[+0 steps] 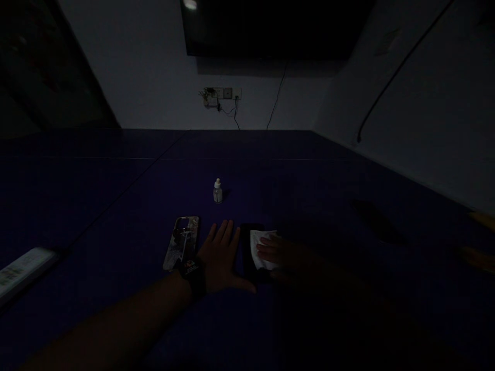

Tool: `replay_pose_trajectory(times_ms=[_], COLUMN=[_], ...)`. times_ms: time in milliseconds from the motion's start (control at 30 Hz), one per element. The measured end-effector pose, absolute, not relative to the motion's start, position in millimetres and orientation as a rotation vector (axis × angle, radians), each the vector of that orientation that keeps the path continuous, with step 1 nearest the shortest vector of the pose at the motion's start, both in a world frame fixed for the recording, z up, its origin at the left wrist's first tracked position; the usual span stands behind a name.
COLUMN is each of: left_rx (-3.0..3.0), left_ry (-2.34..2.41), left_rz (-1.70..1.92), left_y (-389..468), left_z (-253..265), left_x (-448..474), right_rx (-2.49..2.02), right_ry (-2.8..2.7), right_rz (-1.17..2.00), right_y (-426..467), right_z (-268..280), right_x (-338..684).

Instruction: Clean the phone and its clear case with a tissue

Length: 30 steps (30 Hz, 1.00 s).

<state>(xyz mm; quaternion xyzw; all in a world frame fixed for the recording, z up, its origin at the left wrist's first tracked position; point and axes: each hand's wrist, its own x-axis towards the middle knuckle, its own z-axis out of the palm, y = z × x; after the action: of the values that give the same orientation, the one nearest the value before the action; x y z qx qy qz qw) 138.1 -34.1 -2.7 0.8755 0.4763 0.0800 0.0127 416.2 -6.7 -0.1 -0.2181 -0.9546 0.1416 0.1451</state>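
My left hand (221, 259), with a dark watch (193, 273) on the wrist, lies open and flat on the dark blue table, fingers spread. Its thumb and index finger reach the near side of a flat dark rectangular thing (248, 257) that looks like a phone. On top of that, my right hand (278, 252) holds a white wipe (258, 257) pressed down under its fingers; shadow hides most of this hand. Left of my left hand lies a phone case (181, 245) with a patterned back and a camera cutout.
A small dropper bottle (217, 192) with a white cap stands beyond my hands. A white power strip (25, 270) lies at the left, a dark flat object (377, 221) at the right. Wall sockets (222, 94) and a screen (270, 28) are at the back.
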Motion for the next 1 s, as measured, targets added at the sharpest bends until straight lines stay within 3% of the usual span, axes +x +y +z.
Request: replay_pose_trajectory(times_ms=[333,1000], left_rx=[2.686,2.697], left_ry=[1.481,1.485], left_rz=[0.219,0.226], left_y=[-34.9,-33.4], left_z=[-0.8,-4.3], left_x=[138.8,138.7], right_rx=[-0.758,-0.992], right_ry=[-2.683,-2.601], right_rz=[0.253,0.376], right_y=[2.6,20.5], right_z=[-2.6,-6.0], right_x=[413.8,399.7])
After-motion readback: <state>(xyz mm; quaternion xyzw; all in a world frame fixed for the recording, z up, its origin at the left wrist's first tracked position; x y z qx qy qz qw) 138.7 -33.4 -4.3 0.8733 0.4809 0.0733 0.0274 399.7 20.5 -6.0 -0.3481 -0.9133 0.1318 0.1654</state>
